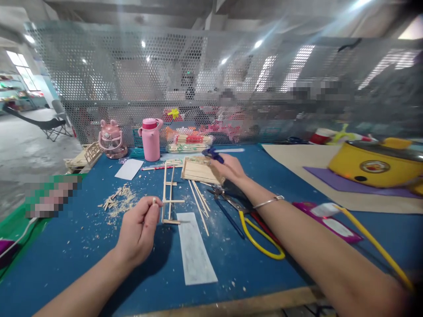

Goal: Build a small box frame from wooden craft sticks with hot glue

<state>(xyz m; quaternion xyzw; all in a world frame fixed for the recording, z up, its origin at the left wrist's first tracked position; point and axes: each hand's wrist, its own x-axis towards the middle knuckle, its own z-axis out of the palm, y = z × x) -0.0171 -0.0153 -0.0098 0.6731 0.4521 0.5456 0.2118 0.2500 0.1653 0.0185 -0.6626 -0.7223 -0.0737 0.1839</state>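
My left hand (139, 229) is closed in a pinch on a small short wooden stick piece (153, 200), held just left of a ladder-like frame of thin wooden sticks (169, 193) lying on the blue table (82, 246). My right hand (229, 168) reaches far forward, closed on a dark blue tool (213, 154) above a flat panel of glued sticks (200, 170). A silver bangle (269, 201) sits on my right wrist. Loose thin sticks (200, 202) lie between the frame and my right arm.
A white paper strip (194, 251) lies in front of the frame. Yellow-handled scissors (257, 233) and pliers lie under my right arm. Wood scraps (119, 200), a pink bottle (151, 138), a pink cup (111, 138), stick bundles (188, 143) and a yellow pot (373, 165) stand around. A mesh screen backs the table.
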